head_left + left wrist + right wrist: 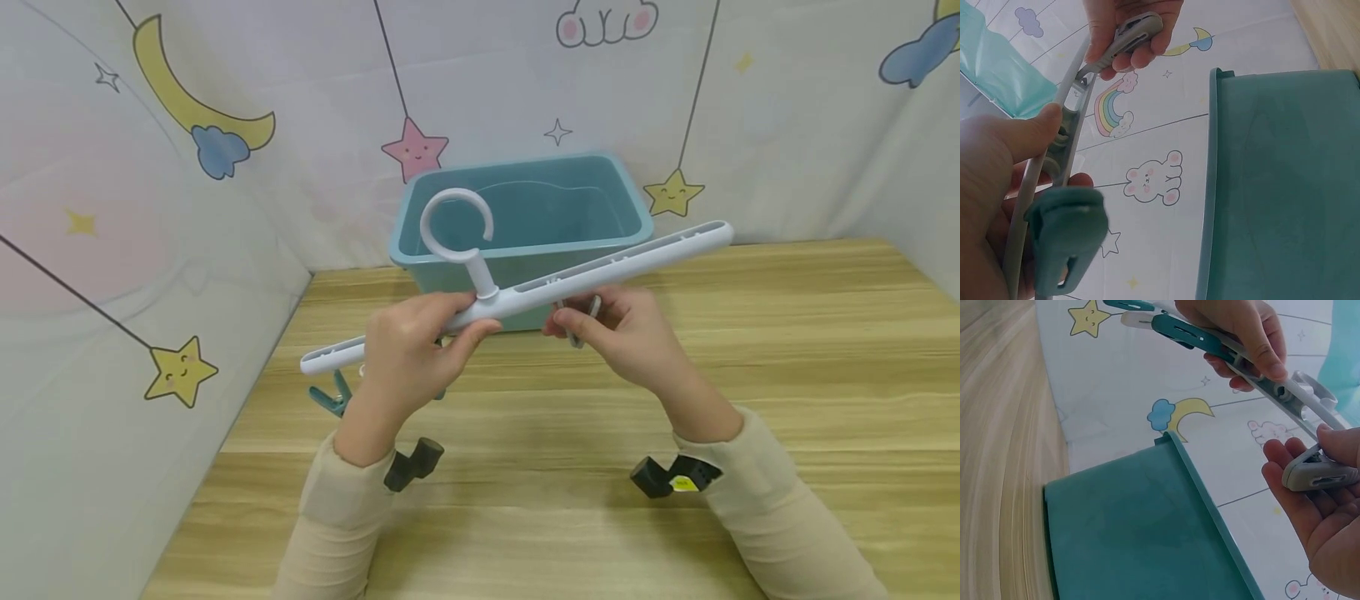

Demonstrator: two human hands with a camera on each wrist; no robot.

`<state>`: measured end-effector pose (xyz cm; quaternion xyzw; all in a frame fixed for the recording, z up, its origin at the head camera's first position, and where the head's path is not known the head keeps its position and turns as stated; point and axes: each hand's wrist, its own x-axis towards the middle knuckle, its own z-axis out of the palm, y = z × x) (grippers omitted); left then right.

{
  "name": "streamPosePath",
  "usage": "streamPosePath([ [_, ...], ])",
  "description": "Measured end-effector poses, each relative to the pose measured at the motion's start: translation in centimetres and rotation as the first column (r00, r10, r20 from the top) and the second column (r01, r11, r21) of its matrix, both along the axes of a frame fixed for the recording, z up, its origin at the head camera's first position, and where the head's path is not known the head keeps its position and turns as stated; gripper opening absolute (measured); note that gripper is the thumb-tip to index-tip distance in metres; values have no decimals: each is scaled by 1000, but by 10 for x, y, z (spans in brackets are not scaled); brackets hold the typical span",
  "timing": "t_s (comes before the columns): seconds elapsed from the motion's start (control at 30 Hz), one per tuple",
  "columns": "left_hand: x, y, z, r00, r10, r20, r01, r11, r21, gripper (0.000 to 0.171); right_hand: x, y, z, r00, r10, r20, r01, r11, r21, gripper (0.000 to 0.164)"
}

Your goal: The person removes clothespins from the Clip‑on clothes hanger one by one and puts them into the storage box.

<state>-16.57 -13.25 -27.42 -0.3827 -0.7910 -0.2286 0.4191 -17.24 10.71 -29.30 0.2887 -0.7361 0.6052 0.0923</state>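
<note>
A white clip hanger [622, 268] with a round hook [427, 225] is held up at a slant, its right end higher. My left hand [408, 350] grips its bar just beside the hook's base, thumb along the near side. Under the right half of the bar, my right hand [626, 337] pinches a grey clip [1316, 475] between thumb and fingers. The clip's upper end meets the hollow underside of the bar. On the left half hang teal clips [1191, 334], one of them near the bar's left end [318, 360].
Behind the hanger a teal plastic bin [450, 279] stands at the back of the wooden table [525, 508]. A printed white cloth [787, 133] hangs behind and to the sides. Black wrist cameras [663, 477] are strapped at both sleeves.
</note>
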Motion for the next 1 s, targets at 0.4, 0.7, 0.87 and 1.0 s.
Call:
streamPosePath([
  [0.4, 0, 0, 0, 1000, -19, 11, 19, 1000, 9, 47, 3, -4, 3, 996, -59, 61, 61, 998, -22, 14],
  [0.7, 3, 4, 0, 1000, -18, -1, 18, 1000, 14, 44, 13, -14, 1, 973, -229, 20, 228, 973, 13, 6],
  [0.87, 4, 6, -1, 1000, -5, -6, 5, 1000, 10, 42, 15, -19, -5, 940, -336, -58, 335, 942, -22, 5],
  [1.0, 6, 8, -1, 1000, 14, -11, -14, 1000, 7, 38, 13, -23, -11, 899, -404, -171, 395, 915, -83, 10],
])
